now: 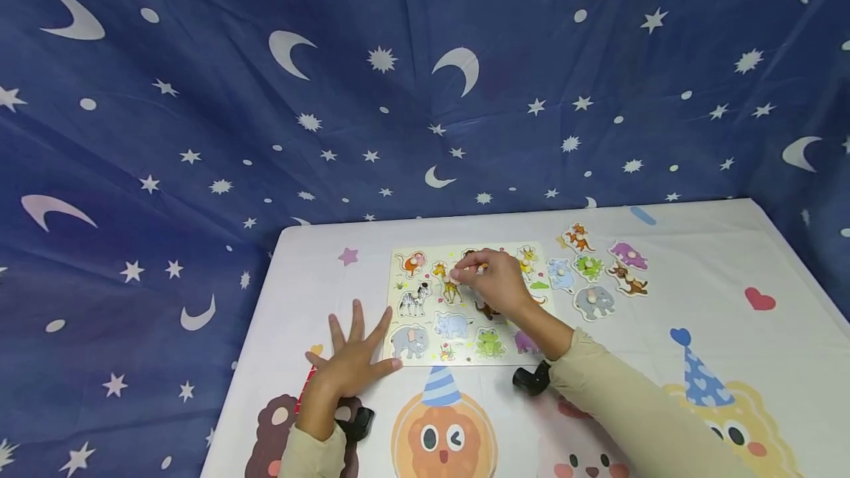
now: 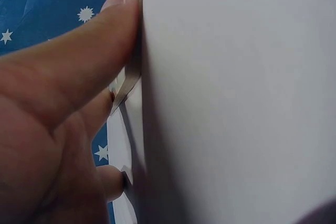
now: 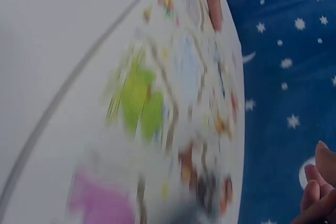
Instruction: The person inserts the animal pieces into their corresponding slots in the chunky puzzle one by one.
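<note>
A wooden puzzle board (image 1: pixel 393 310) printed with animals lies flat on the table. My left hand (image 1: pixel 353 360) rests spread at its left edge, with the thumb (image 2: pixel 123 11) against the edge in the left wrist view. Over the upper middle of the board is my right hand (image 1: pixel 494 280), its fingers bent and brought together beside the giraffe (image 1: pixel 451 291). In the right wrist view the right hand's fingers (image 3: pixel 315 198) show against the blue cloth with nothing visible between them. A monkey (image 1: pixel 414 262) and a zebra (image 1: pixel 415 300) are to their left on the board.
Several loose animal pieces lie right of the board, among them an elephant (image 1: pixel 595 302), a frog (image 1: pixel 588 267) and a purple hippo (image 1: pixel 628 255). The white tablecloth (image 1: pixel 704 257) carries printed cartoon animals. A blue star-patterned cloth (image 1: pixel 412 116) hangs behind.
</note>
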The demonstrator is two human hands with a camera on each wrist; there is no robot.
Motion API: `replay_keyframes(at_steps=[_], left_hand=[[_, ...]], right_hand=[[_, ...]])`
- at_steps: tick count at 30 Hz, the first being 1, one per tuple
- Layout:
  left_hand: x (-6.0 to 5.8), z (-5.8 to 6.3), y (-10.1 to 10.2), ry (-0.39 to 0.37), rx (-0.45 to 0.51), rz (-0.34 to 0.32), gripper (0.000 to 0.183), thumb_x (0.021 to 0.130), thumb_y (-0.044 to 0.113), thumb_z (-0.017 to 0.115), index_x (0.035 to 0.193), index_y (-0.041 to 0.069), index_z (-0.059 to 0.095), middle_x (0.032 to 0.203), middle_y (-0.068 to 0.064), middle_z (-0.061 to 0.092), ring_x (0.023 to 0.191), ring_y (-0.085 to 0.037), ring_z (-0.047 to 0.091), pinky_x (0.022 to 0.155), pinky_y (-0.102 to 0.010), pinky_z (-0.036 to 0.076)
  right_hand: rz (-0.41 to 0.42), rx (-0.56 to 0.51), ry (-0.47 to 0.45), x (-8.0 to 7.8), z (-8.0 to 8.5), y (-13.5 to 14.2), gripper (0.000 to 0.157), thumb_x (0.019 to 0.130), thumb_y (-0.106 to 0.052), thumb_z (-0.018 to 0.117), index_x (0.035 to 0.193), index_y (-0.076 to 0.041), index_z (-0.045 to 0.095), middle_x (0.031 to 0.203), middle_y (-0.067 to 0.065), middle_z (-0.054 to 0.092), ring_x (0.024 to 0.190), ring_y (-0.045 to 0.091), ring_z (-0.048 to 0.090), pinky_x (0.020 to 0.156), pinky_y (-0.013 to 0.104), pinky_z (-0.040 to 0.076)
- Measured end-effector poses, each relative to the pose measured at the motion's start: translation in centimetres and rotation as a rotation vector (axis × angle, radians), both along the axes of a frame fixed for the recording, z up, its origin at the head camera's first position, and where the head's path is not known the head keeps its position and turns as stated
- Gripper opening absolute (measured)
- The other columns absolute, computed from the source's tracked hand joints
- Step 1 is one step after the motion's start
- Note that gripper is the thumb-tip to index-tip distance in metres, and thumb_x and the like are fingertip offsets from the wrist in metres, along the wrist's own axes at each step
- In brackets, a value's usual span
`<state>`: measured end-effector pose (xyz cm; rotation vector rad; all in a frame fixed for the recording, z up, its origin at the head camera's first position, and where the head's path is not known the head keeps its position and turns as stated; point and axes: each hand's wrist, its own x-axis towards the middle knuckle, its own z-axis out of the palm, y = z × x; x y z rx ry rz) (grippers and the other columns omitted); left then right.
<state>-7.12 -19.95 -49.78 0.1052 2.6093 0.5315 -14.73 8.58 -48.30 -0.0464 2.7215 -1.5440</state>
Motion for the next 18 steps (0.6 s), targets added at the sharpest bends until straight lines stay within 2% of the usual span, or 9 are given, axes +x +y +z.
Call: replay_keyframes(at_steps=[4,9,12,16,18], left_hand=[[-0.1,-0.1,-0.1,-0.005,0.003,0.003,0.088,0.089,0.055,0.071,0.161,0.045,0.021,0.172,-0.014,-0.016,0.149,-0.058,-0.025,0.085,-0.096,-0.012],[-0.1,-0.3,-0.2,-0.007,0.010,0.006,0.088,0.089,0.055,0.071,0.160,0.046,0.021,0.171,-0.013,-0.018,0.148,-0.058,-0.026,0.085,-0.096,-0.013],[-0.1,-0.3,-0.1,-0.009,0.007,0.006,0.088,0.089,0.056,0.071,0.160,0.046,0.021,0.171,-0.013,-0.018,0.148,-0.057,-0.026,0.085,-0.096,-0.013],[-0.2,-0.3,-0.1,-0.014,0.009,0.004,0.089,0.088,0.057,0.071,0.161,0.044,0.021,0.171,-0.014,-0.017,0.148,-0.058,-0.025,0.085,-0.096,-0.014],[-0.2,-0.2,0.0,-0.016,0.009,0.002,0.090,0.088,0.057,0.071,0.161,0.044,0.021,0.171,-0.014,-0.018,0.148,-0.058,-0.025,0.085,-0.096,-0.014]], right_hand=[[-0.048,0.038,0.024,0.0,0.8,4.0,0.016,0.088,-0.031,0.082,0.095,-0.017,0.081,0.100,0.002,0.076,0.072,0.018,0.054,0.063,0.030,0.044],[-0.093,0.104,0.054,0.5,1.7,7.9,0.022,0.089,-0.035,0.080,0.098,-0.014,0.081,0.102,0.005,0.076,0.084,0.020,0.056,0.073,0.032,0.046],[-0.128,0.144,0.060,1.1,1.9,10.0,0.024,0.090,-0.036,0.079,0.100,-0.014,0.080,0.101,0.006,0.074,0.082,0.021,0.053,0.069,0.031,0.044],[-0.157,0.207,0.075,2.2,1.9,13.0,0.025,0.090,-0.035,0.079,0.103,-0.014,0.080,0.098,0.005,0.072,0.073,0.022,0.048,0.054,0.029,0.040],[-0.171,0.226,0.090,2.6,1.9,14.4,0.026,0.091,-0.036,0.079,0.104,-0.013,0.080,0.096,0.005,0.071,0.071,0.020,0.046,0.052,0.028,0.037]])
